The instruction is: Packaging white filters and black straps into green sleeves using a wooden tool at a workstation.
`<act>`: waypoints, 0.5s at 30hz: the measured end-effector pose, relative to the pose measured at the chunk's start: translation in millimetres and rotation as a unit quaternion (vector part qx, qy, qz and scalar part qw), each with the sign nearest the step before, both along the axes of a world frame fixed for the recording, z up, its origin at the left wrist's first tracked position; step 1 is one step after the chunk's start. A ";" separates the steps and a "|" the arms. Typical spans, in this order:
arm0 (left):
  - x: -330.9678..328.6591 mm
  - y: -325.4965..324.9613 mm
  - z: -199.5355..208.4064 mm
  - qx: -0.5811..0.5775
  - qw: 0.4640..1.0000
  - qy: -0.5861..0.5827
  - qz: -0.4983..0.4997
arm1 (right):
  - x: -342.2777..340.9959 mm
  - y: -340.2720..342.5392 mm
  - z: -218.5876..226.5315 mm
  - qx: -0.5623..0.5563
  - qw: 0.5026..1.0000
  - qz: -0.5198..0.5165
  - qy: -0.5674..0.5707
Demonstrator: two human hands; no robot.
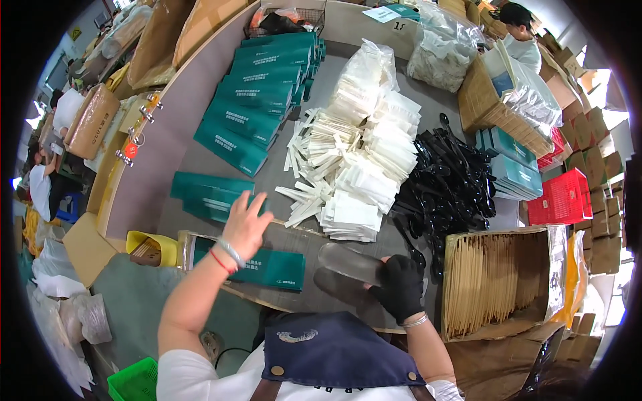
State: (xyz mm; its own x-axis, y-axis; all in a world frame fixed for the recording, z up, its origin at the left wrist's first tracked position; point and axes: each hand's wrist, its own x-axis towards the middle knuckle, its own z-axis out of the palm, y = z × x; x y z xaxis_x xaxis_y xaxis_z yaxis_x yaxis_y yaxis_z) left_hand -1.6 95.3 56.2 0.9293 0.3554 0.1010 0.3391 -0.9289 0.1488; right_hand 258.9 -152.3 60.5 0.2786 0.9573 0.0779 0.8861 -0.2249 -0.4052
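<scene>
Right hand, in a black glove with bare fingertips, pinches the right end of a clear packet between thumb and fingers. From that grip the packet reaches out leftward over the near part of the table; whether its underside touches the surface cannot be told. Left hand, bare, has its fingers spread, with green sleeves at the fingertips, just beyond and to the left. Contact with them cannot be made out. Another green sleeve lies partly behind the left wrist, between it and the packet, well apart from the right hand's grip.

Beyond the packet, white packets lie heaped in the middle, loose ones spilling left. Black spoons pile up to their right, the nearest just beyond the glove. Farther off at left, a fanned stack of green sleeves runs along the table's side wall. Right of the glove stands a box of thin wooden sticks.
</scene>
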 end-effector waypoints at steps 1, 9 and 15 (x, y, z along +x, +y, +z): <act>-2.5 -20.4 -12.6 -0.041 0.994 -0.052 0.091 | -1.4 0.7 -1.0 -0.016 1.000 0.013 -0.010; -1.4 -105.9 -79.9 -0.147 0.926 -0.086 0.337 | -16.0 7.2 -4.3 -0.067 0.996 0.058 -0.023; 8.9 -100.7 -74.5 -0.189 0.926 -0.063 0.321 | -40.1 24.2 -25.7 -0.074 0.991 0.105 0.045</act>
State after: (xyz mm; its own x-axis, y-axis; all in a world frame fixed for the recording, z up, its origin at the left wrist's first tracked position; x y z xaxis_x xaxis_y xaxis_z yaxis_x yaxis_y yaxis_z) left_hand 7.4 -5.3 -18.2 0.5044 0.8620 -0.0501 0.7611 -0.4165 0.4973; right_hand 218.8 -128.1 34.8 0.0712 0.9939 -0.0837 0.8812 -0.1020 -0.4615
